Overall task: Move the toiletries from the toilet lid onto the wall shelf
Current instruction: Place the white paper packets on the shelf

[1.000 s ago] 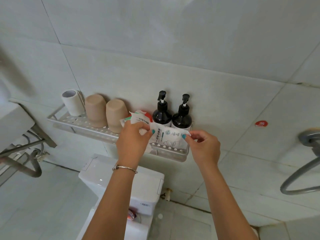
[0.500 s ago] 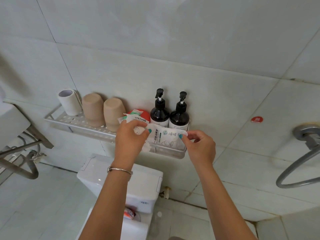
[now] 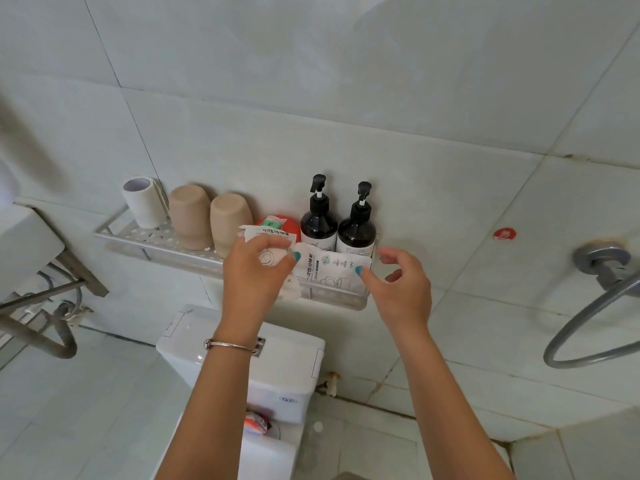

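A white sachet (image 3: 329, 268) printed with a toilet-seat drawing is being leaned upright at the right end of the wall shelf (image 3: 152, 237), in front of the two dark pump bottles (image 3: 318, 223) and just inside the shelf's front rail. It is being touched at its right edge by the thumb tip of the right hand (image 3: 403, 285), whose fingers are being held loosely apart and curled round nothing. A second white sachet (image 3: 266, 249) of the same kind is being gripped by the left hand (image 3: 254, 271), with the fingers curled over its top and the thumb pressed toward the first sachet; the lower part of this packet is being let hang below the shelf rail. A silver bracelet (image 3: 230, 345) is being worn on the left wrist.

Behind the held sachet, a red round item (image 3: 289, 221) with a green label is being partly hidden. Further left on the shelf, two beige cups (image 3: 188, 216) are being kept upside down, side by side, and a roll of toilet paper (image 3: 142, 200) is being stood at the left end.

Below the shelf, the white toilet tank (image 3: 294, 362) is being crossed by the left forearm. Beneath the tank, on the toilet lid (image 3: 263, 459), a small orange and white item (image 3: 257, 422) is being left lying; what it is cannot be told. At the right, a grey hose (image 3: 588, 327) is being hung in a loop from a wall fitting.
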`<state>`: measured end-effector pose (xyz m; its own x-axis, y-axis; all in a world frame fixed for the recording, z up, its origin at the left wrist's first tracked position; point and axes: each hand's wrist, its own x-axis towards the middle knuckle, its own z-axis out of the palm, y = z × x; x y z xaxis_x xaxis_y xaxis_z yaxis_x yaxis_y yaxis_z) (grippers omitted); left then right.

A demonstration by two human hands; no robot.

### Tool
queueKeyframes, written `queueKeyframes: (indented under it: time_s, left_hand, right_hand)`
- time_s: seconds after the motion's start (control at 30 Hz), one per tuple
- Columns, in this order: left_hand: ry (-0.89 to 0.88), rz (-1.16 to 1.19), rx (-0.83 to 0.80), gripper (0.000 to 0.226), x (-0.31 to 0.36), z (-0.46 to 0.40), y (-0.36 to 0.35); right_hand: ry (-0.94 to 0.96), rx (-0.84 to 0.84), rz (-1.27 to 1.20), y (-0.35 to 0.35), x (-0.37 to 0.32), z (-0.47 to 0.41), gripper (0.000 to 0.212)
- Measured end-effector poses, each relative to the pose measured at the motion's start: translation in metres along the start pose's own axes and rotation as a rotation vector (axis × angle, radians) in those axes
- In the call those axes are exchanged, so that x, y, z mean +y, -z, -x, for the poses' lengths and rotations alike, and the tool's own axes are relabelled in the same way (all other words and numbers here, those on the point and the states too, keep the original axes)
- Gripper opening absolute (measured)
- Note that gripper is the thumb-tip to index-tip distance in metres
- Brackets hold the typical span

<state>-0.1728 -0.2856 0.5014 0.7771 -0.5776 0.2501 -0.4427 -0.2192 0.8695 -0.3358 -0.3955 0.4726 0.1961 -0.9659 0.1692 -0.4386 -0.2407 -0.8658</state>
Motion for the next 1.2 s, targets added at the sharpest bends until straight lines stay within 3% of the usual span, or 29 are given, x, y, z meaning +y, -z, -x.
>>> queueKeyframes:
  time_s: [0.1,0.3,0.43,0.57,0.7,0.9,1.07,1.2]
  left_hand:
    - [-0.063,0.132,-0.174,0.02,0.008,0.004,0.006]
    - [-0.228,0.171,-0.586,0.025,0.025,0.015,0.008]
    - [-0.262,0.211,-0.691,0.023,0.029,0.017,0.009]
    - [-0.301,0.161,-0.696,0.027,0.026,0.021,0.008]
    - [-0.198,0.265,-0.668,0.031,0.02,0.025,0.006]
    - [0.037,0.55,-0.377,0.031,0.015,0.028,0.003]
    - [-0.145,0.412,-0.203,0.032,0.007,0.003,0.0]
    - [-0.328,0.176,-0.19,0.035,-0.004,-0.02,-0.009]
  right_hand:
    - [0.043,-0.032,-0.204,0.006,-0.017,0.004,0.051]
    - [0.174,-0.559,-0.465,0.013,-0.047,0.002,0.044]
    - [0.177,-0.626,-0.576,0.018,-0.046,0.002,0.036]
    - [0.165,-0.56,-0.548,0.019,-0.04,0.003,0.03]
    - [0.104,-0.394,-0.52,0.017,-0.039,0.006,0.037]
    - [-0.043,-0.105,-0.708,0.011,-0.037,0.009,0.038]
    - [0.044,-0.057,-0.601,0.005,-0.024,0.005,0.041]
    - [0.101,-0.087,-0.463,0.0,-0.014,0.0,0.045]
